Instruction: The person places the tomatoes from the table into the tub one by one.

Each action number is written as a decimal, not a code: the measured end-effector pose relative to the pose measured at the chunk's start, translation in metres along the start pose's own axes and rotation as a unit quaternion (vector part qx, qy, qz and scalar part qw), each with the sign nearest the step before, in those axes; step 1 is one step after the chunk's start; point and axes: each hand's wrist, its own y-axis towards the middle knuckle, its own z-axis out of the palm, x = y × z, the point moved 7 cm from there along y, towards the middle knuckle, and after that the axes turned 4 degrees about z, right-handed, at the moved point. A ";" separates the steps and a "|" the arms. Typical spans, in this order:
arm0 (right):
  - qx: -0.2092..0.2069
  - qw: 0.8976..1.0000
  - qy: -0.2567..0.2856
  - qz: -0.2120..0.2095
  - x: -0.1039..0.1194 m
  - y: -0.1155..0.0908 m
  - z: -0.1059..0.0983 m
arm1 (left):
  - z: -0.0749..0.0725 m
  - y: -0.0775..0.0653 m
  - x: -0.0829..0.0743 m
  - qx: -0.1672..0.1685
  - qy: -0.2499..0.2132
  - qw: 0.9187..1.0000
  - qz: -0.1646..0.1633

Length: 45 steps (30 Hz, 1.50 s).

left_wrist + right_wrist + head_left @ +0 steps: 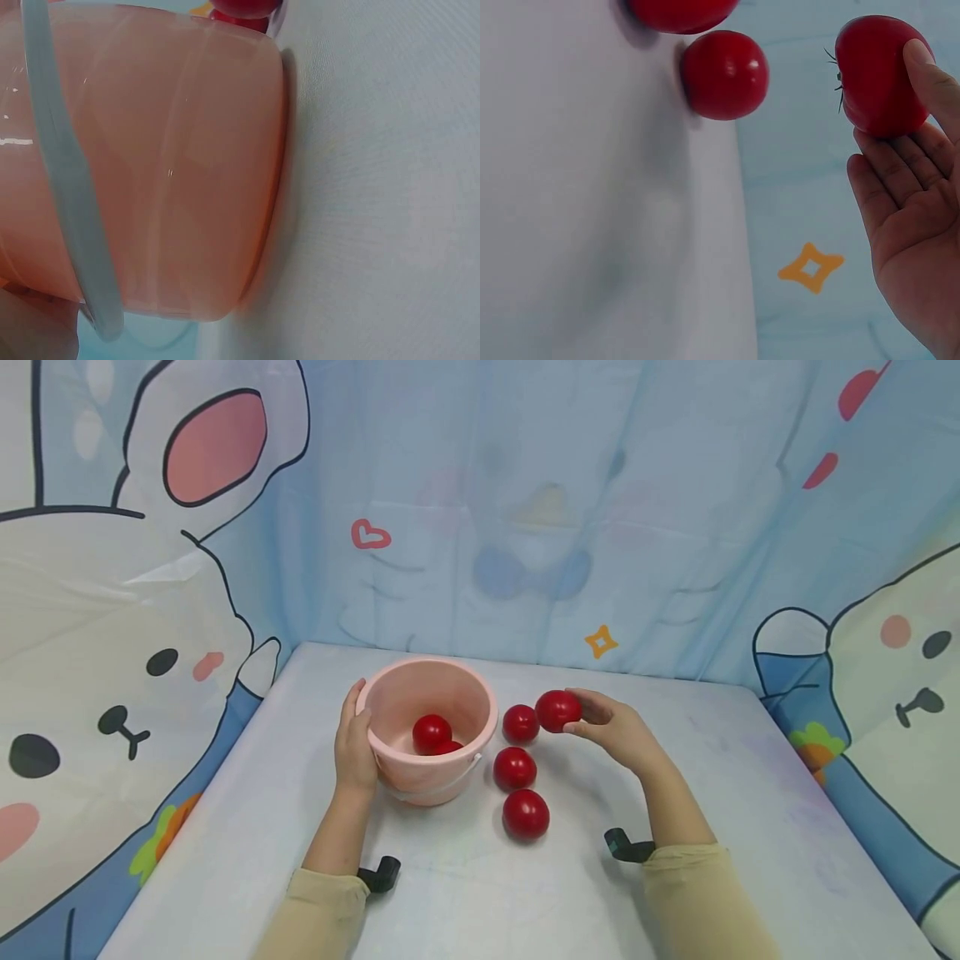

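A pink bucket (422,774) stands upright on the white table, its pale handle (71,165) hanging down the outside. My left hand (356,750) grips the bucket's left side at the rim. Two red tomatoes show inside, one (431,734) in plain view and another (449,747) mostly hidden by the front rim. In my right hand (617,727), thumb and fingers pinch a tomato (558,711) above the table, right of the bucket. Its green stem end shows in the right wrist view. Three more tomatoes sit beside the bucket: back (521,724), middle (514,768) and front (526,815).
The white tabletop (465,902) runs back to a blue curtain (637,527) with cartoon prints, which also lines both sides. Dark camera mounts stick out from the left wrist (382,874) and right wrist (626,846).
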 end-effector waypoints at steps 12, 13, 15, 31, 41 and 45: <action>-0.006 1.000 -0.011 -0.019 0.028 0.012 -0.014 | -0.004 0.000 -0.001 -0.003 0.001 1.000 -0.003; -0.005 1.000 -0.014 -0.018 0.031 0.012 -0.015 | -0.003 0.001 -0.001 -0.001 0.001 1.000 -0.002; -0.004 1.000 -0.017 -0.015 0.035 0.013 -0.018 | -0.003 0.001 -0.002 -0.002 0.000 1.000 -0.002; 0.009 0.999 -0.011 -0.043 0.070 0.019 -0.027 | -0.001 0.001 0.000 0.005 0.002 1.000 -0.002; 0.026 0.996 -0.012 -0.082 0.093 0.024 -0.024 | 0.000 0.001 -0.001 0.005 -0.001 1.000 0.000; 0.043 0.995 -0.033 -0.087 0.107 0.027 -0.019 | 0.001 0.002 0.000 0.006 -0.002 1.000 0.000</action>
